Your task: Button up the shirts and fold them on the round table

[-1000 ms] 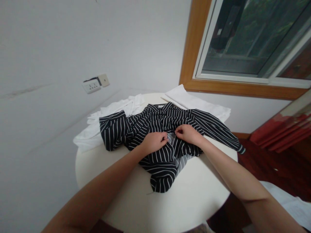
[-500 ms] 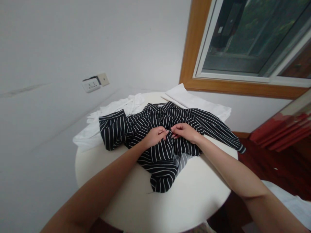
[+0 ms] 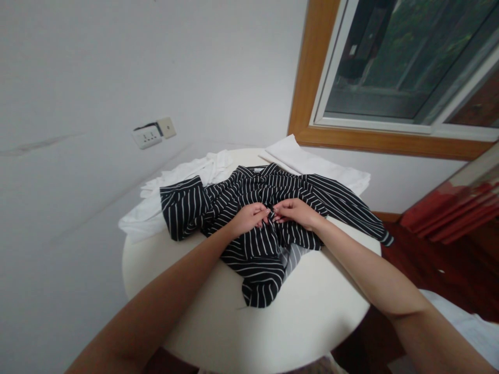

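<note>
A black shirt with white stripes (image 3: 261, 246) lies spread over the round white table (image 3: 234, 332), its collar toward the wall. One sleeve stretches out to the right past the table's edge; the other is bunched at the left. My left hand (image 3: 251, 217) pinches the shirt's front at the middle. Close beside it, my right hand (image 3: 292, 210) pinches the same front, the fingertips of both hands almost touching. Whatever small part of the front sits between the fingertips is too small to make out. The lower hem hangs in folds toward me.
Crumpled white cloth (image 3: 144, 215) lies at the table's left, and folded white cloth (image 3: 312, 158) at the back right. A wall socket (image 3: 148, 136) sits above on the left. The wood-framed window (image 3: 298, 109) is at the right, with a red curtain (image 3: 448, 213) below it.
Almost nothing differs. Both hands stay on the shirt's front, with only a slight shift of the fingertips.
</note>
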### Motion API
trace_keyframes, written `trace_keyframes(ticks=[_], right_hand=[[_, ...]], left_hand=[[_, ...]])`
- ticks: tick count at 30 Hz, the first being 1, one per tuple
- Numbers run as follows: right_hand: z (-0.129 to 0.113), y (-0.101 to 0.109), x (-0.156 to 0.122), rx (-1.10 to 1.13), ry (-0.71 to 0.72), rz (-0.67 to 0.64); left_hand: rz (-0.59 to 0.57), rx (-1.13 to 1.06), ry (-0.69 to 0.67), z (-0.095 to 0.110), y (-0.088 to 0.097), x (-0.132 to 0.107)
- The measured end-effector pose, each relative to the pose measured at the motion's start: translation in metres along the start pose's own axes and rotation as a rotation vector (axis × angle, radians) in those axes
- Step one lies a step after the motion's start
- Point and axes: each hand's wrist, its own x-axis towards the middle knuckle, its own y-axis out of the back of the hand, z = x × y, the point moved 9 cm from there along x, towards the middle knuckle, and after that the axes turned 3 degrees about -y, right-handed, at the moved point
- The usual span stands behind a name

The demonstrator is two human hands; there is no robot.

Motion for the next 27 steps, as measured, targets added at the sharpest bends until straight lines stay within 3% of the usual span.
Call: trace_keyframes(ticks=[27], right_hand=[[-0.0001, -0.0031, 0.0003, -0.019, 0.029, -0.066]], left_hand=[[-0.066, -0.044, 0.067, -0.0053, -0.0042, 0.0008]])
